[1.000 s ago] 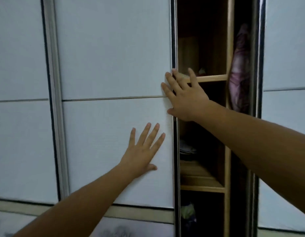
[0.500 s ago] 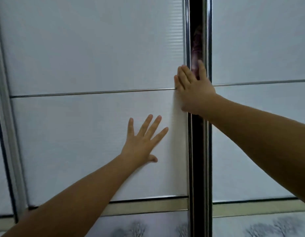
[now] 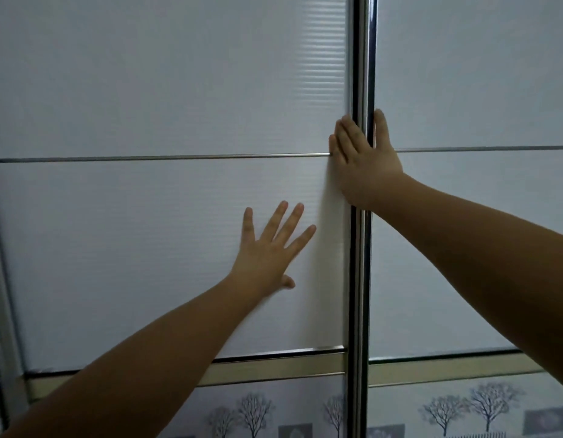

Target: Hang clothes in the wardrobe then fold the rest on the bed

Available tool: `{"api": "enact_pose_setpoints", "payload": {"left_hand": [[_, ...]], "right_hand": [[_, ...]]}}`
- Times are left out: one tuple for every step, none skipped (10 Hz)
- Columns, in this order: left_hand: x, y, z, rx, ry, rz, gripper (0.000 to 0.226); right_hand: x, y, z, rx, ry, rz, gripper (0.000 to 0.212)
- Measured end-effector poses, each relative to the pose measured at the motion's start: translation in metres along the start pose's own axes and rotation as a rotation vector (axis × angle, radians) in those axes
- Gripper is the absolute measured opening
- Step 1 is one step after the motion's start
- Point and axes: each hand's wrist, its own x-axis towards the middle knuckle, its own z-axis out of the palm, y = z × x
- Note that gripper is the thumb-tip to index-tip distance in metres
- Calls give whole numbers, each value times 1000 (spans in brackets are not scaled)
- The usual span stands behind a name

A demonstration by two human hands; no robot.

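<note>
The wardrobe's white sliding door (image 3: 166, 232) fills the left and middle of the view, and its metal edge (image 3: 359, 279) meets the neighbouring white door (image 3: 473, 248) with no gap. My left hand (image 3: 270, 251) lies flat on the sliding door with fingers spread. My right hand (image 3: 362, 162) presses higher up across the metal edge, fingers straight, with the index finger on the right-hand door. No clothes are in view; the wardrobe's inside is hidden.
A brass-coloured rail (image 3: 274, 373) crosses both doors low down. Below it run panels printed with bare trees (image 3: 444, 412). Another vertical door frame (image 3: 2, 311) stands at the far left.
The sliding door has moved right under both hands until the open gap, with its shelves and the purple garment, is closed.
</note>
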Motion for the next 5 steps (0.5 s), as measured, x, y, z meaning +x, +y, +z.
{"api": "enact_pose_setpoints", "payload": {"left_hand": [[1, 4, -6, -19, -30, 11, 130], [1, 2, -14, -40, -60, 41, 118], [-14, -14, -27, -207, -51, 67, 94], [-45, -31, -33, -464, -29, 0, 68], [-75, -44, -33, -607, -269, -140, 56]], "right_hand": [[-4, 0, 0, -4, -3, 6, 72], [-11, 0, -4, 26, -19, 10, 72], [-19, -5, -11, 142, -37, -9, 76], [-39, -20, -22, 415, 73, -27, 59], [-65, -45, -30, 784, 26, -123, 51]]}}
